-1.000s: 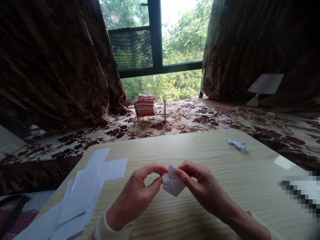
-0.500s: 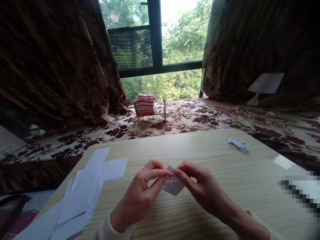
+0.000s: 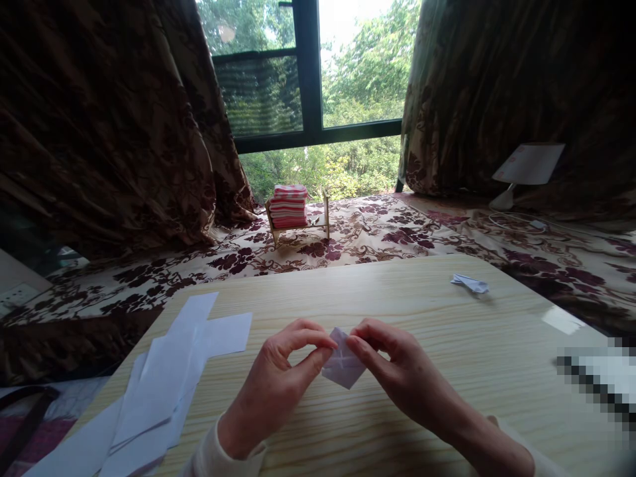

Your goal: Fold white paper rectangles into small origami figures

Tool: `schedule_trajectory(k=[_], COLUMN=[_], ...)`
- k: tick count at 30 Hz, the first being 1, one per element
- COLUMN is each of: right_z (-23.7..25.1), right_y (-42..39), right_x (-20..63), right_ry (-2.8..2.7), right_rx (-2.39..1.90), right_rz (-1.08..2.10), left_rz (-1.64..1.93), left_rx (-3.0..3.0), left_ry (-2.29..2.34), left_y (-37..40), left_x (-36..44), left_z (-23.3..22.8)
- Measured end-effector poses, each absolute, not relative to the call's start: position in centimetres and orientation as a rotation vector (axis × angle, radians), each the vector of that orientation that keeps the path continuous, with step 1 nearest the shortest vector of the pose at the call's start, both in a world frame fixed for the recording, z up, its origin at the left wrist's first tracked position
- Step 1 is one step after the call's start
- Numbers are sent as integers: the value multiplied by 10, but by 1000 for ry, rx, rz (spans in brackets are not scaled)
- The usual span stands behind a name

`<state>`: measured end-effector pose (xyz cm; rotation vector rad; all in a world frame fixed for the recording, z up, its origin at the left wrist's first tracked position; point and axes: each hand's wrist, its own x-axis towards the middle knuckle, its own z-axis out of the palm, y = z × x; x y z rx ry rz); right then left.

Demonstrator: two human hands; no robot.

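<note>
A small folded piece of white paper (image 3: 344, 370) is held up between my two hands, above the wooden table (image 3: 427, 424). It looks diamond-shaped, with crossing crease lines on its face. My left hand (image 3: 283, 384) pinches its left corner between thumb and index finger. At the opposite corner, my right hand (image 3: 397, 364) grips the paper with thumb and fingers. Parts of both side corners are hidden behind my fingertips.
Several white paper strips (image 3: 159, 377) lie overlapping on the table's left side. A small folded paper (image 3: 470, 284) rests at the far right. Beyond the table, pink striped cloths (image 3: 289, 207) sit on a little wooden stand, and a lamp (image 3: 529, 164) stands right.
My left index finger has drawn back left from the middle of the paper to its left corner, uncovering the creases. The right hand has barely moved.
</note>
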<state>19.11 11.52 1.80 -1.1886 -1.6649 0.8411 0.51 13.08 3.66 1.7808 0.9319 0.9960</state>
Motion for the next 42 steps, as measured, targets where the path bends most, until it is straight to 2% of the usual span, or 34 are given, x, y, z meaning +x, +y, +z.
schedule_trajectory(k=[42], right_z=[17], right_y=[113], right_x=[186], right_ry=[-1684], right_rx=[-1212], right_rz=[855], left_rz=[1074], left_rx=[1457], left_ry=[1118], left_y=[127], left_x=[18], left_z=[25])
